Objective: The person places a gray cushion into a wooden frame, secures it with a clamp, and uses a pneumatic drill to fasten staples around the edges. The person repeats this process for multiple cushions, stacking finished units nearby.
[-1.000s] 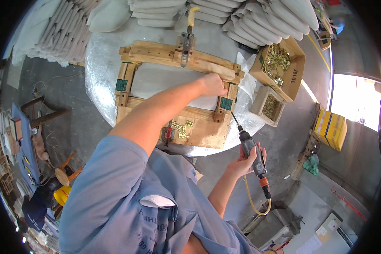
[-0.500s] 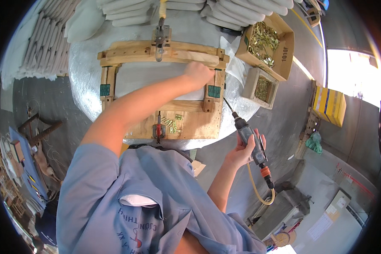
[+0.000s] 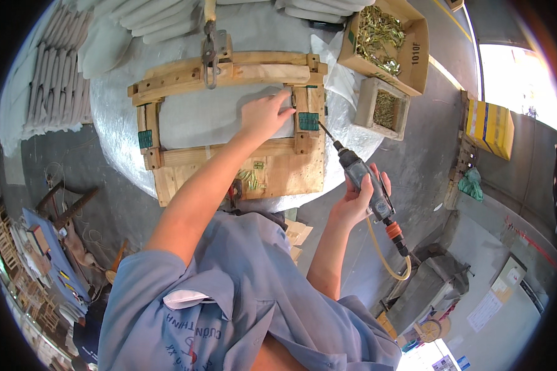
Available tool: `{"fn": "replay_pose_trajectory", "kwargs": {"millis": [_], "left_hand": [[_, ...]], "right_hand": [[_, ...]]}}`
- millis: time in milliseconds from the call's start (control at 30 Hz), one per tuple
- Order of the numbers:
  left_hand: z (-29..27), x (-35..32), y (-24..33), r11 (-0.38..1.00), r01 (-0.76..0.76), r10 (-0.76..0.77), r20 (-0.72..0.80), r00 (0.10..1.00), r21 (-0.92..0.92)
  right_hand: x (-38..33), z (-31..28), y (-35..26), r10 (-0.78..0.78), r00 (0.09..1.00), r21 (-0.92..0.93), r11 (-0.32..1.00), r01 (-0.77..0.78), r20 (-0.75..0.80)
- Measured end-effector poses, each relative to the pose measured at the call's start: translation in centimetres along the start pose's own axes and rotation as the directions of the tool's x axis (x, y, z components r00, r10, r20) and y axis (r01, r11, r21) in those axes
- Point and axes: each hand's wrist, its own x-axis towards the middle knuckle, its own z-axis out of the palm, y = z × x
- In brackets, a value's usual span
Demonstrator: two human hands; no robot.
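Note:
A wooden frame [image 3: 229, 148] is set on a board in front of me, with green pads on its side rails. My left hand [image 3: 265, 117] reaches over its opening, thumb and fingers apart, fingertips at the inner edge of the right rail [image 3: 303, 99]. Nothing shows in that hand. My right hand [image 3: 359, 198] is wrapped round an air screwdriver [image 3: 360, 173] with a hose. Its long bit points up-left, the tip close to the green pad [image 3: 308, 121] on the right rail; whether they touch I cannot tell.
Toggle clamps, one [image 3: 210, 59] at the far rail, hold a place on the board. Several small brass-coloured metal pieces [image 3: 250, 179] lie near me. At the right stand a carton [image 3: 419, 55] of metal fittings and a box [image 3: 365, 114] of screws. White padded pieces [image 3: 161, 18] are stacked behind.
My left hand has come back from the far right corner toward me, its fingers opening out. The screwdriver's tip has shifted up-left, nearer the right rail. The whole view has shifted slightly.

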Motion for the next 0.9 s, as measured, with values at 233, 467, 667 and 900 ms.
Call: {"fn": "replay_pose_trajectory", "kwargs": {"millis": [233,467,667,900], "left_hand": [[2.2,0.6,-0.6,0.993,-0.114,0.118,-0.109,0.987,0.043],[1.8,0.2,-0.2,0.958,-0.232,0.258,-0.157,0.953,0.168],[1.7,0.5,-1.6,0.826,-0.434,0.433,0.089,0.897,0.359],[1.6,-0.1,-1.6,0.849,-0.410,0.409,0.077,0.909,0.333]], "right_hand": [[0.8,0.9,0.3,-0.008,0.998,0.060,0.998,0.004,0.065],[0.6,0.7,0.6,0.005,0.997,0.072,0.997,-0.011,0.079],[0.3,0.7,0.3,0.023,0.997,0.040,0.999,-0.025,0.072],[0.2,0.7,0.3,0.025,0.999,0.023,0.999,-0.026,0.048]]}}
